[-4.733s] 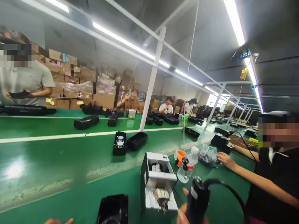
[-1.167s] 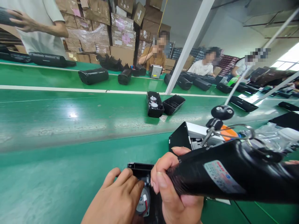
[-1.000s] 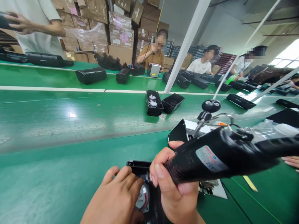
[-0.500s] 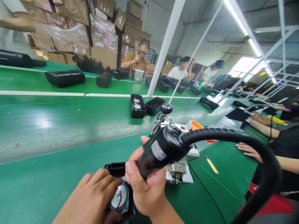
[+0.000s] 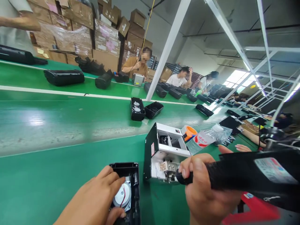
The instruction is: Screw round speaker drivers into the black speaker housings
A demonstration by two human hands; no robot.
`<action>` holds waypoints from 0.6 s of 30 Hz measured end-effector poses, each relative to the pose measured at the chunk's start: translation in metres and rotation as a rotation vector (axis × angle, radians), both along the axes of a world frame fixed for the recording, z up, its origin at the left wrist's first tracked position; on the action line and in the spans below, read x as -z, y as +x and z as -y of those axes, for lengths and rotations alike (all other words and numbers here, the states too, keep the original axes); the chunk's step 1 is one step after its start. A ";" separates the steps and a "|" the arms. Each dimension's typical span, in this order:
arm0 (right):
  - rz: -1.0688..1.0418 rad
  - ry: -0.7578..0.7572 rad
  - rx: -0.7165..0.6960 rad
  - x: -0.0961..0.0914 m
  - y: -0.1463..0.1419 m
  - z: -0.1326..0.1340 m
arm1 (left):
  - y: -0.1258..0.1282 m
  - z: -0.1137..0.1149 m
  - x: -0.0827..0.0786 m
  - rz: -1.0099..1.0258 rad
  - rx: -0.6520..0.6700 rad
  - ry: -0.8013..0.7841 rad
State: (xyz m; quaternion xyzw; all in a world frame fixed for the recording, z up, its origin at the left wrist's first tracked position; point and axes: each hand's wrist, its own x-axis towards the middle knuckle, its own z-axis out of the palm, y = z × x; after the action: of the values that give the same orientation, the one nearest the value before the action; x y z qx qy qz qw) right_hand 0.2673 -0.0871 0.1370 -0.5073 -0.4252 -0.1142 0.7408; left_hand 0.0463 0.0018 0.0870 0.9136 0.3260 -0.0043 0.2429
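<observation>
My right hand (image 5: 206, 187) is wrapped round a black electric screwdriver (image 5: 232, 170), which lies nearly level. Its front end points left, close to the metal outlet of a white-and-black screw feeder (image 5: 150, 150); whether the two touch I cannot tell. Lower down, my left hand (image 5: 98, 193) grips an open black speaker housing (image 5: 136, 187) from its left side, fingers and thumb curled over it. Between them shows a round silver speaker driver (image 5: 123, 195) with a red wire. The hand covers the housing's left part.
Another open housing with two drivers (image 5: 137, 109) and an empty black shell (image 5: 154, 108) rest on the green conveyor (image 5: 70, 118). Behind the feeder are an orange tape roll (image 5: 189, 132) and a plastic bottle (image 5: 202, 139). Co-workers sit across the line and at right.
My right hand has swung the screwdriver right, from over the housing to beside the screw feeder, tilting it level. My left hand stays on the housing, which now shows more.
</observation>
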 end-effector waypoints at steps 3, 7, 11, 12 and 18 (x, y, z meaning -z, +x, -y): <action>-0.052 -0.078 -0.024 0.005 -0.002 0.001 | 0.003 0.002 -0.009 -0.015 0.008 -0.020; -0.152 -0.248 -0.068 0.015 -0.001 0.010 | -0.003 0.004 -0.005 0.035 0.003 -0.037; -0.211 -0.176 -0.095 0.017 -0.010 0.017 | -0.006 0.005 0.003 0.132 -0.001 -0.022; -0.238 -0.142 -0.093 0.014 -0.013 0.017 | -0.006 0.004 0.004 0.141 0.000 -0.026; -0.318 -0.124 -0.187 -0.004 -0.017 0.032 | -0.005 0.003 0.008 0.137 0.002 -0.033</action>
State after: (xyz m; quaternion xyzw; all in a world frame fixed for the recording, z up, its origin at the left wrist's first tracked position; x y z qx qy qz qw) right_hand 0.2502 -0.1192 0.1415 -0.5220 -0.3546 0.0632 0.7732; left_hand 0.0412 -0.0011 0.0793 0.9079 0.3078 0.0526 0.2798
